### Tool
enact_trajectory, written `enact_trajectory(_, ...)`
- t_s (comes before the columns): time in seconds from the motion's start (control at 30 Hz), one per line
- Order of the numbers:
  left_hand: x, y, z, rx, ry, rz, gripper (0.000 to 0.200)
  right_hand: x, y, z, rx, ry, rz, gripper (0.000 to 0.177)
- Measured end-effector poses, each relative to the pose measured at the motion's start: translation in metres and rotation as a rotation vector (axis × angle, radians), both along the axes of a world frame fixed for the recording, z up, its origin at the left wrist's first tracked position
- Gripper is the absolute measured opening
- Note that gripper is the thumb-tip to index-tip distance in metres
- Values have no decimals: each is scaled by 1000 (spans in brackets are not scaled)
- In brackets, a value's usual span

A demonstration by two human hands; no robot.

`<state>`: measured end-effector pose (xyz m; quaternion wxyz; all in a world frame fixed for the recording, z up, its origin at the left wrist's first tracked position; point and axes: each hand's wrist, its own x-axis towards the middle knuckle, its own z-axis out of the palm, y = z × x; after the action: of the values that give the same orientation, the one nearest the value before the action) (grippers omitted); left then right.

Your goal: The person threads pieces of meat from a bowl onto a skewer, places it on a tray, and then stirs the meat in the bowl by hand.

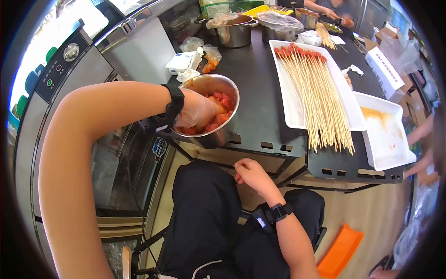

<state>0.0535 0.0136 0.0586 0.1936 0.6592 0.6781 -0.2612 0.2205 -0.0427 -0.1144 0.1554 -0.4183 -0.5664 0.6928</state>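
My left hand [200, 109], in a thin clear plastic glove, reaches into a steel pot [234, 104] at the near left edge of the black table. Its fingers are down among wet red meat chunks [218, 122] and are hidden there. Over my lap, just below the table edge, my right hand [251, 176] hangs bare with its fingers loosely curled and nothing visible in them. To the right of the pot, a white tray [290, 114] holds many wooden skewers [320, 97] with red meat at their far ends.
A second white tray [383, 130] with brownish liquid overlaps the table's right edge. Steel pots [237, 36] and a tissue pack [182, 63] stand behind. Co-workers' hands [332, 14] show at the back and arms [420, 135] at right. An orange tray [341, 251] lies on the floor.
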Motion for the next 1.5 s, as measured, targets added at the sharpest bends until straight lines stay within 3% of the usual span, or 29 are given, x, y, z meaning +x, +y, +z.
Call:
enact_trajectory(0.03, 14, 1, 10, -98, -148, 324, 23, -2, 0, -2, 2, 3, 4, 23)
enact_trajectory(0.07, 6, 5, 6, -96, -147, 328, 23, -3, -1, -6, 21, 16, 6, 23)
enact_trajectory(0.13, -22, 24, -13, -228, 289, -663, 22, -5, -4, -11, 35, 31, 3, 24)
enact_trajectory(0.23, -54, 64, -57, -184, 117, -789, 11, -6, 1, -6, 38, -6, 50, 25)
enact_trajectory(0.3, -75, 68, -59, -61, 134, -893, 13, -5, 2, -10, 22, 11, -7, 26)
enact_trajectory(0.33, -62, 52, -35, 45, 139, -1001, 14, -3, 3, -9, 34, 12, -3, 26)
enact_trajectory(0.37, -46, 48, -6, -231, 11, -667, 31, -1, 4, -8, 31, 5, -3, 26)
enact_trajectory(0.4, -57, 56, -14, -232, 10, -661, 31, 1, 2, -9, 20, -2, 0, 25)
enact_trajectory(0.47, -88, 76, -37, -22, 376, -1418, 7, 3, 0, -7, 26, -7, 11, 25)
enact_trajectory(0.5, -30, 30, 29, -257, 535, -1181, 16, 3, -2, -6, 39, -12, 13, 24)
enact_trajectory(0.53, -39, 25, 30, -259, 532, -1177, 16, 2, -4, -7, 37, -12, 18, 24)
enact_trajectory(0.6, -56, 17, 36, -68, -228, -1089, 28, 0, -5, -11, 43, 16, 21, 22)
enact_trajectory(0.63, -48, 14, 40, -196, -27, -1159, 39, -1, -5, -10, 43, 15, 21, 22)
enact_trajectory(0.73, -43, 19, 13, -179, -200, -1166, 41, -4, -7, -10, 21, 10, 52, 23)
enact_trajectory(0.8, -33, 18, -2, -177, -79, -1120, 39, -4, -7, -15, 52, 23, 35, 23)
enact_trajectory(0.9, -3, 18, 0, -271, 300, -884, 25, -6, -4, -11, 30, 4, 39, 23)
enact_trajectory(1.0, -4, 28, -10, -282, 260, -778, 21, -11, -2, -9, 43, -28, 86, 24)
enact_trajectory(1.17, -16, 37, -34, -200, 305, -945, 17, -9, 1, -16, 65, -47, 86, 24)
enact_trajectory(1.3, -9, 21, -8, -126, 721, -1479, 14, -16, 0, -21, 68, -77, 95, 23)
enact_trajectory(1.33, -24, 19, -2, 212, 415, -1416, 13, -15, 0, -20, 71, -78, 105, 23)
enact_trajectory(1.4, -36, 25, 15, 243, 223, -1420, 13, -14, -2, -18, 80, -41, 126, 23)
enact_trajectory(1.43, -27, 30, 20, -141, 654, -1660, 10, -13, -5, -19, 79, -39, 129, 23)
enact_trajectory(1.47, -30, 25, 26, -143, 658, -1657, 10, -12, -7, -19, 92, -49, 115, 23)
enact_trajectory(1.5, -37, 21, 31, -177, 180, -1302, 8, -11, -8, -19, 107, -58, 101, 23)
